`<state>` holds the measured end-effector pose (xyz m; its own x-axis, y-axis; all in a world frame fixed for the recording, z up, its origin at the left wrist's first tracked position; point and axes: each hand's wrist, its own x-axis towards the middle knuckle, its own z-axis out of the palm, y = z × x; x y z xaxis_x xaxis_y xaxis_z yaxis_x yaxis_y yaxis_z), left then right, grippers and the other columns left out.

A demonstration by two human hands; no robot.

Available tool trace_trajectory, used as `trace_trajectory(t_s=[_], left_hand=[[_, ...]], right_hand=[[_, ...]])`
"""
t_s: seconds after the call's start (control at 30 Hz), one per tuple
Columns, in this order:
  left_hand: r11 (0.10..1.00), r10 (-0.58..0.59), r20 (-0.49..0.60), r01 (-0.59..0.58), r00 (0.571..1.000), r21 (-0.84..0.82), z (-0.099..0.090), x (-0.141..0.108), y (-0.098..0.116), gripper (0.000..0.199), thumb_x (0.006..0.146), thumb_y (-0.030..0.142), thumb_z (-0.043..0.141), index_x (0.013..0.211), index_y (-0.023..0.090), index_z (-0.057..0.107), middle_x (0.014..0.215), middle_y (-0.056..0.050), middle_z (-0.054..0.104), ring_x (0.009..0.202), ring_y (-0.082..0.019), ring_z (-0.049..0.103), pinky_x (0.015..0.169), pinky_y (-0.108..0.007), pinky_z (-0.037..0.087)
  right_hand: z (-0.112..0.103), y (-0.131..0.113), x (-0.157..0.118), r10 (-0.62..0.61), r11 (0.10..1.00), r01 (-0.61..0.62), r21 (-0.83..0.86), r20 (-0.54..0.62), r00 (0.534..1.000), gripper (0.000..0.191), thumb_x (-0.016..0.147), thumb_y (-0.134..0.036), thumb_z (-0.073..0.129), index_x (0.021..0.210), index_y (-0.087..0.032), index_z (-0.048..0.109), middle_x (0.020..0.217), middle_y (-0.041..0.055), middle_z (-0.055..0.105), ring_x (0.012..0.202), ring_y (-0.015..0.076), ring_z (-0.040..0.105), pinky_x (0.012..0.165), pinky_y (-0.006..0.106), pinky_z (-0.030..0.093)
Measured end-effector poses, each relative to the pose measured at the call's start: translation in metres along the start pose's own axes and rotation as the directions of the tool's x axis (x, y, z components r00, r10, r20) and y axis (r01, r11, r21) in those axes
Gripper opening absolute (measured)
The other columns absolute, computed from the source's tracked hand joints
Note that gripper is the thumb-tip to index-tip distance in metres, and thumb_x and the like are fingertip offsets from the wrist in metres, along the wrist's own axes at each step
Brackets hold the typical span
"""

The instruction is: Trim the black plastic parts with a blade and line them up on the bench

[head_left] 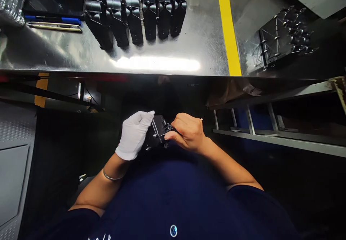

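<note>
My left hand point(135, 134), in a white glove, pinches a black molded plastic part point(158, 126) by its left edge. The part has ribs and small round posts and is held in front of my body, below the bench edge. My right hand point(187, 131) is bare and closed, its thumb and forefinger against the part's right side. From the back of that fist pokes the small pale end of a slim tool point(201, 119); the rest of it is hidden by my fingers, so its kind is unclear.
Rows of black molded parts point(150, 20) stand on the metal bench point(205, 48). Left of them lie a blue pen point(70, 21) and a slim cutter knife point(55, 26). Yellow tape point(229, 30) crosses the bench; more black parts point(281, 39) sit right. A metal rack point(270, 139) stands at right.
</note>
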<state>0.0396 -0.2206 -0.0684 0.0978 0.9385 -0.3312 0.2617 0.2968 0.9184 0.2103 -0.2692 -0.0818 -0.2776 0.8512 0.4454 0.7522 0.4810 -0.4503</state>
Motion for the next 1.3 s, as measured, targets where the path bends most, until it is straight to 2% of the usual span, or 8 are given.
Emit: trace_trajectory(t_s=[0.1, 0.27, 0.33, 0.47, 0.53, 0.63, 1.0, 1.3], left_hand=[[1.000, -0.026, -0.002, 0.026, 1.000, -0.010, 0.001, 0.000, 0.001, 0.031, 0.077, 0.036, 0.063, 0.053, 0.019, 0.053, 0.049, 0.005, 0.042, 0.047, -0.009, 0.036, 0.043, -0.021, 0.034], [0.998, -0.064, 0.026, 0.064, 0.998, -0.014, 0.001, 0.002, 0.002, 0.031, 0.079, 0.035, 0.062, 0.054, 0.019, 0.053, 0.051, 0.004, 0.045, 0.048, -0.009, 0.038, 0.044, -0.021, 0.035], [0.997, -0.072, 0.010, 0.072, 0.997, 0.000, 0.000, 0.004, 0.004, 0.031, 0.082, 0.036, 0.059, 0.056, 0.019, 0.054, 0.053, 0.003, 0.046, 0.050, -0.010, 0.040, 0.046, -0.022, 0.037], [0.996, -0.061, 0.038, 0.059, 0.997, 0.061, -0.002, 0.013, 0.003, 0.033, 0.086, 0.036, 0.054, 0.058, 0.019, 0.056, 0.058, 0.000, 0.054, 0.053, -0.012, 0.044, 0.051, -0.024, 0.041], [0.995, -0.061, 0.082, 0.054, 0.995, 0.088, -0.003, 0.017, 0.000, 0.034, 0.088, 0.037, 0.052, 0.060, 0.019, 0.059, 0.060, -0.002, 0.058, 0.055, -0.014, 0.047, 0.053, -0.026, 0.042], [0.992, -0.069, 0.107, 0.057, 0.992, 0.113, -0.003, 0.021, -0.006, 0.034, 0.088, 0.038, 0.051, 0.063, 0.019, 0.061, 0.064, -0.004, 0.061, 0.056, -0.015, 0.049, 0.055, -0.026, 0.044], [0.964, 0.061, 0.167, -0.102, 0.984, 0.247, -0.006, 0.020, -0.016, 0.035, 0.092, 0.041, 0.043, 0.071, 0.019, 0.061, 0.067, -0.005, 0.061, 0.063, -0.017, 0.054, 0.062, -0.030, 0.047], [0.877, 0.318, 0.252, -0.385, 0.914, 0.289, -0.013, 0.022, -0.035, 0.021, 0.082, 0.037, 0.058, 0.091, 0.019, 0.066, 0.070, -0.004, 0.061, 0.073, -0.021, 0.058, 0.072, -0.034, 0.050]], right_hand=[[0.001, 0.000, 0.001, 0.027, 0.999, -0.027, 0.029, 0.024, 0.999, 0.052, 0.096, -0.053, 0.037, 0.058, -0.018, 0.046, 0.055, -0.0005, 0.042, 0.053, 0.0111, 0.036, 0.052, 0.027, 0.026], [-0.010, 0.004, 0.005, -0.034, 0.906, -0.105, 0.409, 0.319, 0.947, 0.051, 0.097, -0.050, 0.038, 0.058, -0.018, 0.044, 0.052, -0.0041, 0.041, 0.047, 0.0069, 0.036, 0.047, 0.022, 0.027], [-0.013, 0.004, 0.006, 0.000, 0.859, -0.177, 0.480, 0.347, 0.938, 0.045, 0.099, -0.045, 0.036, 0.066, -0.017, 0.050, 0.058, -0.0029, 0.048, 0.050, 0.0069, 0.042, 0.050, 0.020, 0.033], [-0.006, 0.003, 0.005, 0.199, 0.920, -0.216, 0.327, 0.086, 0.976, 0.028, 0.098, -0.024, 0.038, 0.078, -0.016, 0.056, 0.066, 0.0011, 0.057, 0.057, 0.0098, 0.050, 0.058, 0.022, 0.041], [0.001, 0.003, 0.005, 0.156, 0.971, -0.141, 0.194, -0.065, 0.986, 0.021, 0.094, -0.020, 0.047, 0.077, -0.016, 0.058, 0.064, 0.0020, 0.059, 0.058, 0.0115, 0.052, 0.059, 0.024, 0.042], [0.007, 0.004, 0.004, 0.074, 0.997, -0.066, 0.050, -0.160, 0.984, 0.014, 0.090, -0.016, 0.054, 0.078, -0.016, 0.061, 0.065, 0.0028, 0.064, 0.057, 0.0124, 0.053, 0.059, 0.026, 0.043], [0.009, 0.009, -0.001, 0.053, 0.994, -0.065, -0.090, -0.138, 0.989, 0.017, 0.091, -0.020, 0.055, 0.077, -0.016, 0.064, 0.062, 0.0004, 0.064, 0.057, 0.0107, 0.055, 0.057, 0.024, 0.042], [0.003, 0.017, -0.002, -0.060, 0.987, 0.040, -0.159, -0.126, 0.990, 0.016, 0.091, -0.023, 0.056, 0.078, -0.016, 0.064, 0.059, 0.0001, 0.060, 0.056, 0.0107, 0.052, 0.054, 0.024, 0.036]])
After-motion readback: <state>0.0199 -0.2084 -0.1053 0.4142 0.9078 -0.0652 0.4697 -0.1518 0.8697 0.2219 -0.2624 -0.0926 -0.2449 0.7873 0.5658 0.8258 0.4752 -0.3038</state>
